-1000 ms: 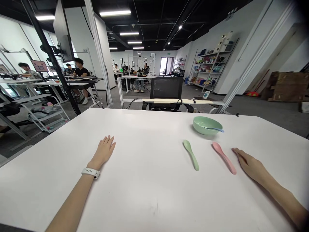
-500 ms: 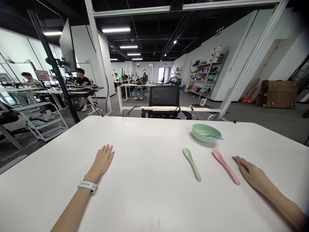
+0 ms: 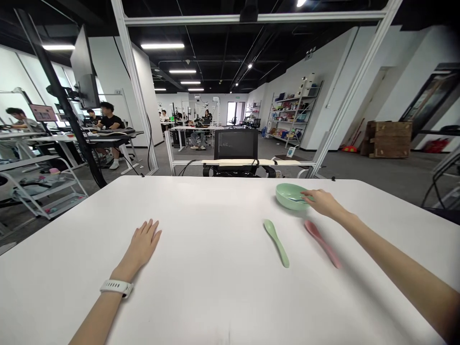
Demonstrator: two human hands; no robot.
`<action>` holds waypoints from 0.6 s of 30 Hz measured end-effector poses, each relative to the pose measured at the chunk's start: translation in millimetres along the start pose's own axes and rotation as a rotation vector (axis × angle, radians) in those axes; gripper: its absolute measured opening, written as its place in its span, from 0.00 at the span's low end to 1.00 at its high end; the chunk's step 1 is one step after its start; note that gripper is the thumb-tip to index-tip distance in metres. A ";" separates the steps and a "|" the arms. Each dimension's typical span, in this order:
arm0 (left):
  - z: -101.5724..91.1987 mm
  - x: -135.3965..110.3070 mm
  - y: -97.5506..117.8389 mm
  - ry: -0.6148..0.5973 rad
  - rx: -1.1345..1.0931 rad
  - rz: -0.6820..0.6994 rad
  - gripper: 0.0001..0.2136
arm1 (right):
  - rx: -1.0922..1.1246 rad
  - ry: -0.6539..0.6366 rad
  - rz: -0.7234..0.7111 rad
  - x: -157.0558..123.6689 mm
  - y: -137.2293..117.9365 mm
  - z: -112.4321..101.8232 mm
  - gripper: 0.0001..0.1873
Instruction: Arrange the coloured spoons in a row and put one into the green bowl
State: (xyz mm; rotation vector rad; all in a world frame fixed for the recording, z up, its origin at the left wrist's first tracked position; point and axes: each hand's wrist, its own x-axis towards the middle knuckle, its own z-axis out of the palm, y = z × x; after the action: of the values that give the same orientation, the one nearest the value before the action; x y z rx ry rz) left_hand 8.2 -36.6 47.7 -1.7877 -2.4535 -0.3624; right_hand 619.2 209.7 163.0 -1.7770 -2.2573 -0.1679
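My right hand (image 3: pixel 322 202) is at the right rim of a light green bowl (image 3: pixel 283 195), its fingers closed over the handle of a blue spoon (image 3: pixel 295 199). The spoon lies inside the bowl; my fingers hide its handle end. Below the bowl, a green spoon (image 3: pixel 276 243) rests on the white table (image 3: pixel 208 268). To its right, under my right forearm's near side, lies a pink spoon (image 3: pixel 323 243). My left hand (image 3: pixel 141 245), with a pale watch strap at the wrist, lies flat on the table at the left, fingers stretched out and holding nothing.
Beyond the table's far edge stand a black chair (image 3: pixel 235 144) and a metal frame (image 3: pixel 135 96). A white cart (image 3: pixel 53 187) is at the left. Several people sit at desks farther back. Shelves (image 3: pixel 294 112) and a wooden crate (image 3: pixel 390 139) stand at the right.
My right hand has moved from beside the pink spoon up and left to the blue spoon in the bowl. The view has turned slightly right. My left hand stays on the table.
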 end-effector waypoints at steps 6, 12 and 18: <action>4.5 0.7 -1.2 0.028 -0.007 0.003 0.33 | -0.085 -0.204 0.047 28.6 -15.6 5.5 0.18; 7.0 0.2 -1.2 0.062 0.000 0.008 0.33 | -0.067 -0.198 0.097 37.4 -19.8 8.5 0.15; 7.6 2.9 -4.7 0.069 0.016 0.017 0.32 | 0.009 0.010 0.142 23.7 -26.8 -8.1 0.28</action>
State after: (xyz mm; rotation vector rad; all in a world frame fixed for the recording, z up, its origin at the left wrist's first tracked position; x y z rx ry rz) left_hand 3.4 -33.4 40.3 -1.7584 -2.3863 -0.3945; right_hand 589.2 223.3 179.2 -1.9191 -2.1118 -0.1388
